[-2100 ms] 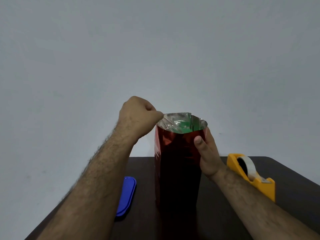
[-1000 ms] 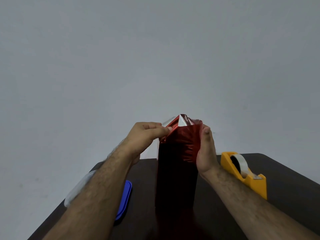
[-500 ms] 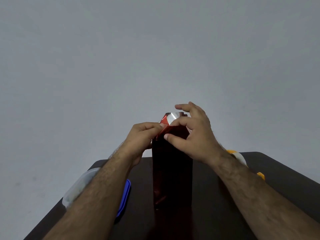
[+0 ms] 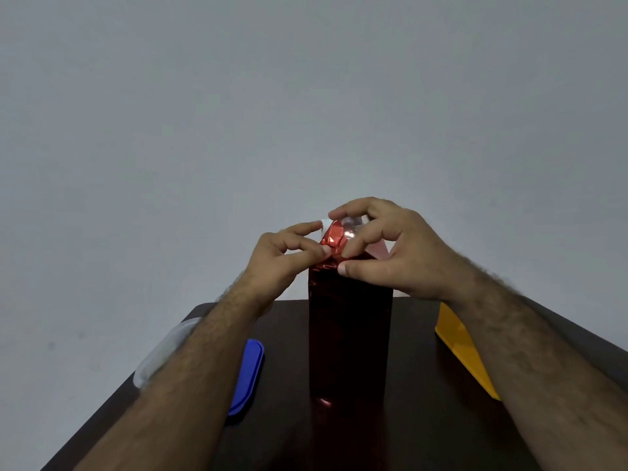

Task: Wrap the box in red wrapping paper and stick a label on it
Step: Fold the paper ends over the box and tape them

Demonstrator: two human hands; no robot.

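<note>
Head view: box (image 4: 350, 334) in red wrapping paper (image 4: 334, 237) standing upright mid-worktop (image 4: 424, 419).
Left hand (image 4: 282, 263): pinching folded paper at top left.
Right hand (image 4: 397, 253): fingers curling over top flap, gripping paper.
Left side: blue lid (image 4: 248, 375) lying flat.
Right side: yellow tape dispenser (image 4: 462, 348), partly hidden by forearm.

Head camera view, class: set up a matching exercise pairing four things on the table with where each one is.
Things:
1 wrapped box
2 blue lid
3 yellow tape dispenser
4 clear container

Places:
A at the table's left edge
B upright in the middle
C right of the box
D flat, just left of the box

Pairs: 1-B, 2-D, 3-C, 4-A
</note>
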